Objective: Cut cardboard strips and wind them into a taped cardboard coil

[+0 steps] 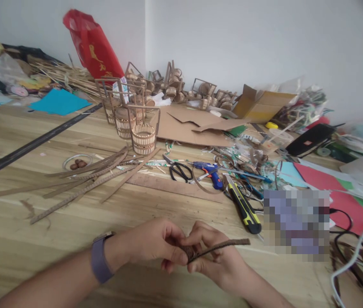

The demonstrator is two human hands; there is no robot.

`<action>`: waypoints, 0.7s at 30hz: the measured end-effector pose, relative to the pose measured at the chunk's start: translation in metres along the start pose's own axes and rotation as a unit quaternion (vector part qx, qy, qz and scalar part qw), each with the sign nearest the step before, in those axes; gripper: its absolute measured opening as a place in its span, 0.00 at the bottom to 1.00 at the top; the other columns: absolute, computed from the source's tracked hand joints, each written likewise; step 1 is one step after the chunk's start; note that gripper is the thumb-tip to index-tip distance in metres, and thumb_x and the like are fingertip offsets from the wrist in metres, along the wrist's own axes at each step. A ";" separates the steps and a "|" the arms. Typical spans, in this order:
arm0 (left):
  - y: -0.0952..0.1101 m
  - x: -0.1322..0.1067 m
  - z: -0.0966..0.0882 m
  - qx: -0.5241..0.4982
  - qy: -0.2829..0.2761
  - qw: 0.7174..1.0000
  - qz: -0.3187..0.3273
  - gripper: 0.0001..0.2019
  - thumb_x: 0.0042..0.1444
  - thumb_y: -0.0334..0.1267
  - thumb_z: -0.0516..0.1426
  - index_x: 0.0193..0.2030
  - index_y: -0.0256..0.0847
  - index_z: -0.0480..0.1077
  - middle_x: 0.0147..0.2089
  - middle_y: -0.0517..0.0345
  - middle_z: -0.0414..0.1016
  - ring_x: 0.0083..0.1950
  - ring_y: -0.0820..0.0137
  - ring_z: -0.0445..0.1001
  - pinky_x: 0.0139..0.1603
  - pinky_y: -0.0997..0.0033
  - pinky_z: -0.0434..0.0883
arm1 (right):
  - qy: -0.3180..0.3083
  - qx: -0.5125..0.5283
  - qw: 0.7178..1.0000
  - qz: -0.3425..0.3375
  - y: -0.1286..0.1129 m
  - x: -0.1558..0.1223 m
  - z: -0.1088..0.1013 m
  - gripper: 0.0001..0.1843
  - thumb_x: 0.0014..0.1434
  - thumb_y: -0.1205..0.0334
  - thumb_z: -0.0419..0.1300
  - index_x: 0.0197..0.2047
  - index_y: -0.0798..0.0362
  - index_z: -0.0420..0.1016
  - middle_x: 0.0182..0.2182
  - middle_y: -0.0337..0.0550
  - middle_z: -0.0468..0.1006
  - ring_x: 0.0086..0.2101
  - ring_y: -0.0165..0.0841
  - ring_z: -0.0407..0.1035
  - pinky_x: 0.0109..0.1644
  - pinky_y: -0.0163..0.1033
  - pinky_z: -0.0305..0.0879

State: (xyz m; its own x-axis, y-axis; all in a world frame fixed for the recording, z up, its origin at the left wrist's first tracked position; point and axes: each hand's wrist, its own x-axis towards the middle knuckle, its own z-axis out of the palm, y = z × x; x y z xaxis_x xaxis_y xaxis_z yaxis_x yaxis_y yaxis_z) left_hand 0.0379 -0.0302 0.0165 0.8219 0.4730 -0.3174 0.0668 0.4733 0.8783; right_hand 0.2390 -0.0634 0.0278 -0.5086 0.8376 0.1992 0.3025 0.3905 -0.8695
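A narrow brown corrugated cardboard strip is held low over the near side of the table, its inner end rolled into a small coil. My left hand pinches the coil between thumb and fingers, which partly cover it. Closed around the strip beside the coil is my right hand, with the tail sticking out to the right past its fingers. More cardboard strips lie loose to the left. Beyond them stands a small slatted bucket with a tall handle frame.
A yellow-black utility knife, blue glue gun and black scissors lie ahead of my hands. Several small bucket models crowd the back wall near a red bag. Cables and colored paper occupy the right.
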 end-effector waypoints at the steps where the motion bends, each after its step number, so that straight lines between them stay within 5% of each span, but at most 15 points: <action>1: 0.000 0.001 0.001 -0.017 0.005 1.000 0.012 0.26 0.38 0.59 0.71 0.29 0.36 0.75 0.25 0.64 0.69 0.23 0.77 0.64 0.25 0.76 0.62 | 0.016 -0.006 1.000 -0.002 0.001 -0.001 0.001 0.21 0.57 0.40 0.64 0.36 0.51 0.79 0.26 0.38 0.71 0.27 0.31 0.67 0.31 0.36 0.64; 7: -0.005 0.006 0.008 -0.078 0.022 0.995 0.059 0.27 0.39 0.59 0.71 0.35 0.36 0.76 0.27 0.64 0.71 0.24 0.78 0.63 0.24 0.77 0.59 | 0.100 -0.030 0.994 -0.037 0.013 -0.007 0.008 0.12 0.58 0.49 0.67 0.36 0.47 0.74 0.26 0.35 0.68 0.25 0.30 0.66 0.28 0.34 0.65; 12: -0.006 0.006 0.006 -0.067 0.046 0.993 0.081 0.27 0.41 0.61 0.70 0.32 0.35 0.74 0.26 0.63 0.70 0.25 0.77 0.65 0.26 0.76 0.60 | 0.116 -0.042 0.987 -0.101 0.013 -0.005 0.006 0.10 0.58 0.60 0.69 0.43 0.46 0.74 0.28 0.35 0.72 0.28 0.31 0.70 0.33 0.35 0.69; 21: -0.002 0.008 -0.008 -0.058 0.082 0.990 0.095 0.28 0.40 0.61 0.70 0.33 0.35 0.76 0.26 0.63 0.71 0.26 0.77 0.66 0.30 0.76 0.61 | 0.132 -0.081 0.974 -0.165 0.007 -0.006 0.004 0.08 0.58 0.72 0.66 0.36 0.48 0.78 0.27 0.38 0.75 0.28 0.31 0.72 0.31 0.34 0.69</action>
State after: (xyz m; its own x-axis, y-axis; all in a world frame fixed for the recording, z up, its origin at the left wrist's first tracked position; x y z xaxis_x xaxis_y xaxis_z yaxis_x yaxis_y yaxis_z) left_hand 0.0394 -0.0215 0.0092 0.7104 0.6710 -0.2121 -0.1532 0.4417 0.8840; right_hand 0.2407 -0.0673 0.0186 -0.3805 0.7168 0.5843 0.2919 0.6926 -0.6596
